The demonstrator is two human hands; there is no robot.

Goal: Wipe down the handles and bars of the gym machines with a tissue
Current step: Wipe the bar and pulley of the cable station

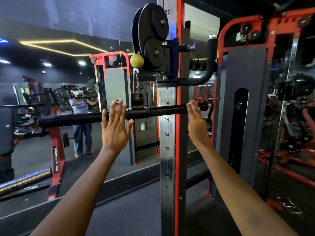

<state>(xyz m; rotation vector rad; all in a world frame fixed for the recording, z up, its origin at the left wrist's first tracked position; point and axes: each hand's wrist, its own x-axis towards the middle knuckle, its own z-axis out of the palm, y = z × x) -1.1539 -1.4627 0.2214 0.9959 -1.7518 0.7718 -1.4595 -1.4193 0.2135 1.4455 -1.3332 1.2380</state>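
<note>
Where flat hands (both) reach, the bar [167,110] crosses.

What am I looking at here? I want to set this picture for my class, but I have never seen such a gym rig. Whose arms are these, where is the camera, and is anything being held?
The camera sits on the person's head and looks forward, so the two arms are the wearer's own. In front hangs a black bar, clipped by a metal hook below a yellow ball and black pulley wheels. These belong to a cable machine, whose silver post carries height numbers. The left hand is flat against the bar with straight fingers. The right hand is also open at the bar's far end. Neither grips anything, and no tissue is visible. The wall on the left is a mirror that reflects the gym.
</note>
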